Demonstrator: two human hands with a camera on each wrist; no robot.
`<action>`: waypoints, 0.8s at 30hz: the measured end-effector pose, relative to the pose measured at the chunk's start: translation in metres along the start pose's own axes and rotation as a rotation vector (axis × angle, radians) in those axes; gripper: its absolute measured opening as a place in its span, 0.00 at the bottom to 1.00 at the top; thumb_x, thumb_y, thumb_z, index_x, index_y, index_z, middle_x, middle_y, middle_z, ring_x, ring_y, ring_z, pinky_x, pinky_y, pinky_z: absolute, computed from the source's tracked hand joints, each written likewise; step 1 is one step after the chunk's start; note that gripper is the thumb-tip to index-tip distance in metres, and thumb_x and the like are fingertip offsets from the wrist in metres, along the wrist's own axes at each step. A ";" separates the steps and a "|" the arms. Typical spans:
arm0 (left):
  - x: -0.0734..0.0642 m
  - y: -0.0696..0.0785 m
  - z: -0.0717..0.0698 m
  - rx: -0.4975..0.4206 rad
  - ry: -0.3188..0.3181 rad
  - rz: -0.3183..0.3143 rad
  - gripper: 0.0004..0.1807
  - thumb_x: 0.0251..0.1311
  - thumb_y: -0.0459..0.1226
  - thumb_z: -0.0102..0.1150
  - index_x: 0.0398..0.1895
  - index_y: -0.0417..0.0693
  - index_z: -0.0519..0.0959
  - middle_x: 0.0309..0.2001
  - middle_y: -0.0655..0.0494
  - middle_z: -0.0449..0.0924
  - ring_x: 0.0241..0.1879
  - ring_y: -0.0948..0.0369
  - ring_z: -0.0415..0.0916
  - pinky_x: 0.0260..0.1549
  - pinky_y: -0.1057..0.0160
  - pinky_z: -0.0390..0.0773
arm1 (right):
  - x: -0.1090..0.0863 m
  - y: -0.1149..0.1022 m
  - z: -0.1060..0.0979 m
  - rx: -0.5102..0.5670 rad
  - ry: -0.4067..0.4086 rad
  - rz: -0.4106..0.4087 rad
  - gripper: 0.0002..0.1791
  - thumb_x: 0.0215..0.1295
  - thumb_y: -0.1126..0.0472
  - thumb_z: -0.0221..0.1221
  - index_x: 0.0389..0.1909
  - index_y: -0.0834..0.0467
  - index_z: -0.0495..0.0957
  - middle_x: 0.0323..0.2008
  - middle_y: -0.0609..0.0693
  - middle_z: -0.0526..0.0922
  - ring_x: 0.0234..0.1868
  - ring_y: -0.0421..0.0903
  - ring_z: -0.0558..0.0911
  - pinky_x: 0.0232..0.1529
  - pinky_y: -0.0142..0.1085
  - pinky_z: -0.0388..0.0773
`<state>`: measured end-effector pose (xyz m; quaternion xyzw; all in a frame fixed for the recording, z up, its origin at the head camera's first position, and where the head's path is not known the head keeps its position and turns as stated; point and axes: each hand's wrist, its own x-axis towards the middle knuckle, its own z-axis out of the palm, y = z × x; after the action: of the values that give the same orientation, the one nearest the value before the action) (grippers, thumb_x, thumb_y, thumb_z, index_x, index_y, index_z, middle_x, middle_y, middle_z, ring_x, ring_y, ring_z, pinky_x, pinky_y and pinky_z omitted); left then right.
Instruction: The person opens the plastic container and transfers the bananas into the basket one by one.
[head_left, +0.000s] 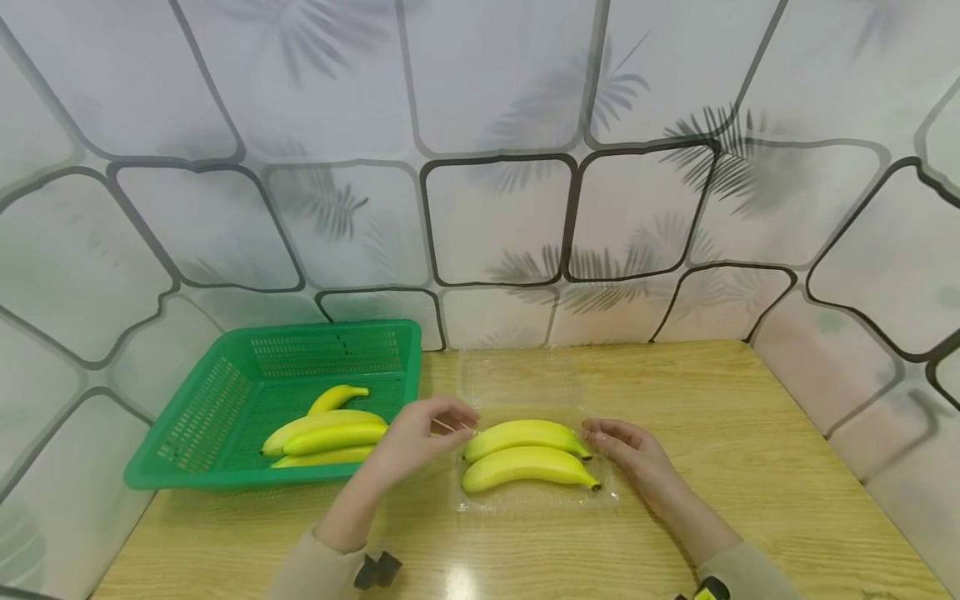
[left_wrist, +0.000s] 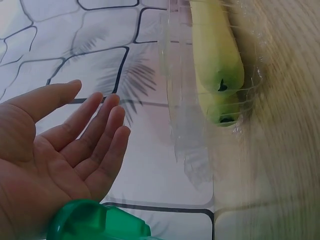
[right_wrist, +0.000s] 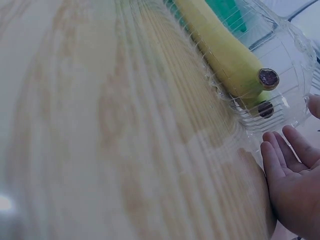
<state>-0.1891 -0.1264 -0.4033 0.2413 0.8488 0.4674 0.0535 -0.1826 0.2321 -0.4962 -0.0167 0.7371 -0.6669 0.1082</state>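
Two yellow bananas (head_left: pixel 531 467) lie side by side in a clear plastic clamshell box (head_left: pixel 536 502), whose lid (head_left: pixel 517 377) is folded back toward the wall. My left hand (head_left: pixel 423 437) is raised beside the box's left side, fingers relaxed and slightly bent. In the left wrist view its palm faces the box, with a gap between fingers and plastic. On the other side, my right hand (head_left: pixel 637 458) has its fingertips right at the box's right rim. The right wrist view shows those fingers (right_wrist: pixel 280 150) fairly straight, with the thumb apart from them near the clear corner.
A green plastic basket (head_left: pixel 180 417) stands on the left of the wooden table (head_left: pixel 712 400), with several bananas (head_left: pixel 330 433) inside. Its front right edge is close to my left forearm. A patterned wall covering (head_left: pixel 495 221) encloses the table behind and at the sides.
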 end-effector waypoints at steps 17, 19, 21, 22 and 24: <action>0.005 0.005 0.018 0.016 -0.046 0.004 0.11 0.70 0.32 0.66 0.52 0.37 0.86 0.49 0.45 0.90 0.46 0.54 0.87 0.48 0.67 0.86 | 0.001 -0.001 -0.001 -0.014 -0.008 -0.009 0.31 0.82 0.54 0.56 0.74 0.71 0.68 0.74 0.68 0.72 0.58 0.24 0.80 0.60 0.17 0.75; 0.005 0.004 0.020 0.009 -0.052 0.008 0.11 0.70 0.31 0.66 0.51 0.36 0.86 0.49 0.45 0.90 0.46 0.54 0.87 0.48 0.68 0.86 | 0.001 0.000 -0.001 -0.011 -0.011 -0.012 0.31 0.82 0.54 0.56 0.74 0.71 0.68 0.74 0.68 0.72 0.58 0.24 0.80 0.61 0.17 0.75; 0.005 0.003 0.023 0.002 -0.057 0.010 0.10 0.70 0.31 0.66 0.51 0.36 0.85 0.49 0.45 0.89 0.46 0.54 0.87 0.48 0.67 0.86 | 0.001 0.000 -0.002 -0.007 -0.012 -0.016 0.31 0.82 0.55 0.56 0.74 0.72 0.68 0.74 0.68 0.72 0.58 0.24 0.81 0.61 0.17 0.75; 0.005 0.003 0.024 0.000 -0.060 0.009 0.10 0.70 0.31 0.66 0.51 0.36 0.85 0.49 0.45 0.89 0.46 0.54 0.86 0.48 0.67 0.86 | 0.001 0.001 -0.002 -0.004 -0.013 -0.016 0.31 0.82 0.55 0.56 0.74 0.72 0.68 0.74 0.68 0.72 0.58 0.24 0.81 0.61 0.17 0.75; 0.005 0.002 0.027 -0.008 -0.069 0.009 0.10 0.70 0.31 0.66 0.51 0.36 0.85 0.49 0.44 0.89 0.46 0.54 0.86 0.49 0.66 0.86 | 0.001 0.001 -0.002 -0.003 -0.012 -0.018 0.31 0.82 0.55 0.56 0.74 0.72 0.68 0.74 0.68 0.72 0.58 0.24 0.81 0.61 0.17 0.75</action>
<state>-0.1847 -0.1027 -0.4160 0.2608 0.8436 0.4623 0.0818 -0.1841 0.2335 -0.4976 -0.0274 0.7374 -0.6664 0.1067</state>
